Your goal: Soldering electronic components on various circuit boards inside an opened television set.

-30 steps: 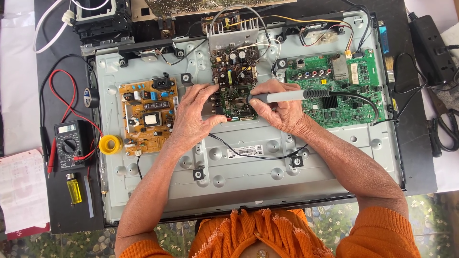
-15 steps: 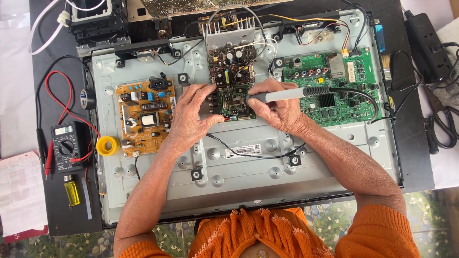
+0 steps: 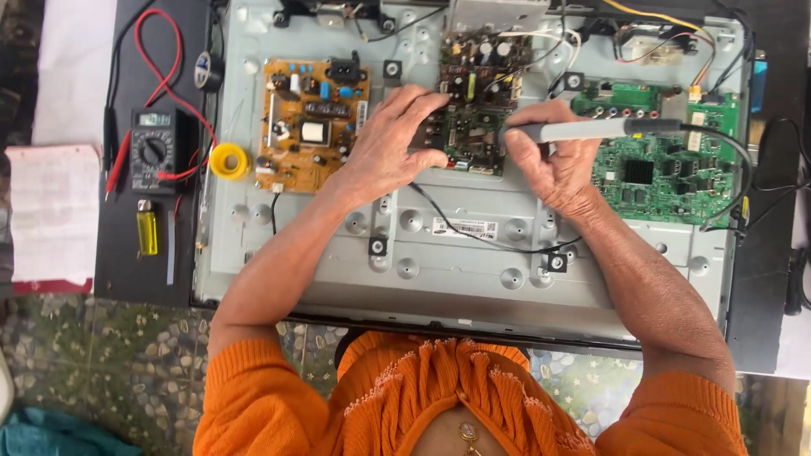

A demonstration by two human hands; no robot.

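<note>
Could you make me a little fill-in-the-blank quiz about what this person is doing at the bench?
1. The right hand holds a grey ____ with its tip on the dark circuit board.
2. The left hand rests on that board's ____ edge.
3. The orange-brown board lies left of it, and beside that sits a ____ roll of solder wire.
4. The multimeter has red and ____ leads.

Missing words: soldering iron; left; yellow; black

iron [image 3: 591, 130]: grey
middle board [image 3: 473, 127]: dark green
left board [image 3: 308, 135]: orange-tan
right board [image 3: 667, 173]: green
solder reel [image 3: 227, 160]: yellow
lighter [image 3: 147, 232]: yellow
leads [image 3: 173, 80]: red
sleeves [image 3: 253, 397]: orange knit
</note>
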